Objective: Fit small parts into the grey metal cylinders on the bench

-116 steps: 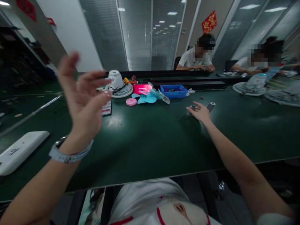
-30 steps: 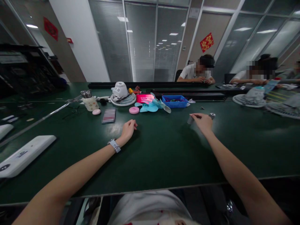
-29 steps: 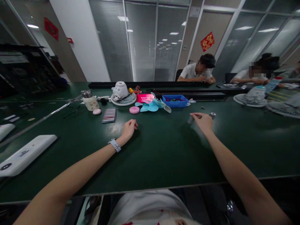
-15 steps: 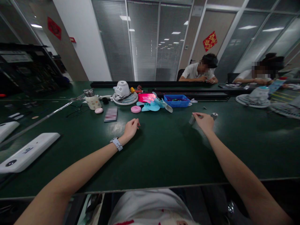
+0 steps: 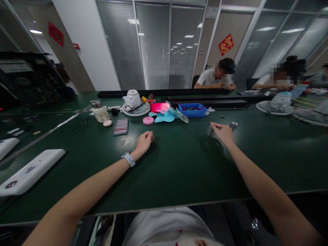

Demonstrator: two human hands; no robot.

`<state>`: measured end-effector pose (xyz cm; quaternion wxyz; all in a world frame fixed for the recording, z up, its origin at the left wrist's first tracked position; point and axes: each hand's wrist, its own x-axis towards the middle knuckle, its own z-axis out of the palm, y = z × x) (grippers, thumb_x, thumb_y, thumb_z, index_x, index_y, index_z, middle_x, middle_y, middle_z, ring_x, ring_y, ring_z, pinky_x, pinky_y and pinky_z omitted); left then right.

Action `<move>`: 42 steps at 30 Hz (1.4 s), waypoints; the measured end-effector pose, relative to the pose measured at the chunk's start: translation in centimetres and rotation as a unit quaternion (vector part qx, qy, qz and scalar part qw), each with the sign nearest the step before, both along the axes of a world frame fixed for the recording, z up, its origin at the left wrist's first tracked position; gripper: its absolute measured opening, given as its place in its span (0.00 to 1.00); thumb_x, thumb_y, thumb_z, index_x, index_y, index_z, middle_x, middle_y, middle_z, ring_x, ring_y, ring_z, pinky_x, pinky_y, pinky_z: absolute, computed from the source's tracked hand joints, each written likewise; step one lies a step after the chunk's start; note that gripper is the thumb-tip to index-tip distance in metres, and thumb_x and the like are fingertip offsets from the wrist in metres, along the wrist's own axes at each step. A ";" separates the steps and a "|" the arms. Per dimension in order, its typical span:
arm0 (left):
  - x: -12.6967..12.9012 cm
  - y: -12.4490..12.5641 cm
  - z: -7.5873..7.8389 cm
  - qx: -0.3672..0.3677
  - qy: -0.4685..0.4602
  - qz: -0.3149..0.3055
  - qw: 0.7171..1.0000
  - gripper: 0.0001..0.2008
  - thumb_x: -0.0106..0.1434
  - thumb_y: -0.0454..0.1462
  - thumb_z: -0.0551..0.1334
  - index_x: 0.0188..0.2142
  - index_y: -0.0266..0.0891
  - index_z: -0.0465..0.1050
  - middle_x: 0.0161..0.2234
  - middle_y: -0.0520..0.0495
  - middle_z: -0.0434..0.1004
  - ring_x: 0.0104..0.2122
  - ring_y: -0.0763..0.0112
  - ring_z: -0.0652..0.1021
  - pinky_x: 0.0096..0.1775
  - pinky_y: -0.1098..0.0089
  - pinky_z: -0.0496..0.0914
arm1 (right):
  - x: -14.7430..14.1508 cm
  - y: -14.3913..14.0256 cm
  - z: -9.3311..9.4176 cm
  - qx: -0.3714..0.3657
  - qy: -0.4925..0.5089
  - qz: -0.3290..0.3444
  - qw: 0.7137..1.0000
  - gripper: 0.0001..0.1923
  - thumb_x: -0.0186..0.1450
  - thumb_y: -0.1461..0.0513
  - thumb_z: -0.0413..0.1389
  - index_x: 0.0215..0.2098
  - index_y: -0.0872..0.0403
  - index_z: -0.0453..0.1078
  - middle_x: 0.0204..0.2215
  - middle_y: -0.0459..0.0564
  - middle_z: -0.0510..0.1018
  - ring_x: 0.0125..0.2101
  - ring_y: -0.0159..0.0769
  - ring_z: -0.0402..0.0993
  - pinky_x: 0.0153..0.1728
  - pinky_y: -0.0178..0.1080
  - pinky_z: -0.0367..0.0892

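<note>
My right hand (image 5: 223, 132) closes its grip on a small grey cylinder (image 5: 210, 129); left hand (image 5: 144, 142) rests loosely curled, holding nothing, on the surface (image 5: 179, 160); next I'd lift it clear

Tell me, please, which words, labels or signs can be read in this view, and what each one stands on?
None can be quoted with certainty.
Red diamond sign on the back wall: gold character, too blurred to read.
Red sign on the left wall: unreadable.
Pink-lit screen on the green table: text too small.
White flat device at left: dark marks, illegible.
Card beyond the left hand: blurred out.
</note>
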<state>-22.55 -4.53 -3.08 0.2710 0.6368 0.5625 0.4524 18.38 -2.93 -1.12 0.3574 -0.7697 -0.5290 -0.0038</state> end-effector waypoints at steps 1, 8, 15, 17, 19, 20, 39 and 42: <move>0.0 0.0 0.0 -0.002 0.000 -0.001 1.000 0.20 0.65 0.49 0.52 0.23 0.41 0.68 0.22 0.52 0.72 0.24 0.70 0.74 0.31 0.70 0.64 | 0.2 0.1 -0.2 -0.003 0.018 0.017 1.000 0.25 0.62 0.47 0.58 0.51 0.52 0.77 0.38 0.56 0.83 0.40 0.48 0.79 0.43 0.46 0.70; 0.2 -0.2 0.1 0.006 -0.043 -0.044 0.998 0.20 0.65 0.50 0.54 0.33 0.39 0.76 0.33 0.47 0.79 0.32 0.67 0.77 0.34 0.70 0.68 | -1.9 -0.1 -0.7 0.038 0.113 0.068 0.991 0.24 0.55 0.51 0.64 0.44 0.57 0.78 0.34 0.55 0.83 0.36 0.43 0.80 0.39 0.42 0.72; 2.6 -3.5 2.5 0.089 0.063 -0.159 0.981 0.20 0.65 0.49 0.58 0.53 0.47 0.75 0.47 0.45 0.79 0.46 0.62 0.76 0.44 0.65 0.69 | -16.0 -4.7 0.4 0.018 0.150 0.412 0.899 0.18 0.58 0.53 0.64 0.44 0.53 0.78 0.38 0.51 0.83 0.37 0.40 0.79 0.41 0.42 0.72; 3.2 -3.8 2.6 0.092 0.064 -0.186 0.976 0.19 0.65 0.48 0.59 0.52 0.46 0.77 0.46 0.45 0.79 0.45 0.62 0.76 0.46 0.64 0.69 | -18.0 -5.6 0.1 0.004 0.131 0.447 0.885 0.16 0.58 0.55 0.64 0.44 0.51 0.78 0.37 0.49 0.83 0.36 0.39 0.78 0.40 0.41 0.72; 3.4 -3.7 2.4 0.094 0.060 -0.192 0.975 0.17 0.65 0.48 0.59 0.48 0.46 0.79 0.43 0.45 0.79 0.43 0.63 0.77 0.45 0.65 0.69 | -18.7 -6.0 -0.3 0.001 0.120 0.454 0.883 0.17 0.59 0.55 0.63 0.45 0.52 0.78 0.37 0.48 0.83 0.36 0.39 0.78 0.38 0.40 0.71; 3.5 -3.6 2.2 0.093 0.060 -0.187 0.976 0.16 0.65 0.48 0.60 0.46 0.46 0.80 0.42 0.45 0.79 0.42 0.63 0.77 0.43 0.65 0.69 | -18.7 -6.0 -0.5 0.004 0.119 0.453 0.884 0.18 0.60 0.54 0.63 0.47 0.52 0.77 0.37 0.48 0.83 0.36 0.39 0.78 0.38 0.39 0.70; -0.5 -0.9 0.2 0.047 0.189 -0.146 0.970 0.16 0.61 0.51 0.62 0.42 0.50 0.82 0.31 0.46 0.76 0.36 0.62 0.72 0.40 0.63 0.64 | -15.5 -4.5 -1.1 0.040 0.144 0.377 0.914 0.22 0.60 0.49 0.62 0.48 0.51 0.76 0.38 0.50 0.82 0.35 0.38 0.78 0.38 0.40 0.71; -0.5 -0.5 -0.4 0.040 0.221 -0.160 0.961 0.17 0.61 0.53 0.61 0.43 0.51 0.82 0.32 0.46 0.77 0.36 0.62 0.71 0.40 0.63 0.63 | -10.1 -2.2 -1.1 0.065 0.101 0.246 0.962 0.22 0.60 0.47 0.60 0.46 0.53 0.76 0.35 0.51 0.82 0.33 0.39 0.77 0.36 0.40 0.70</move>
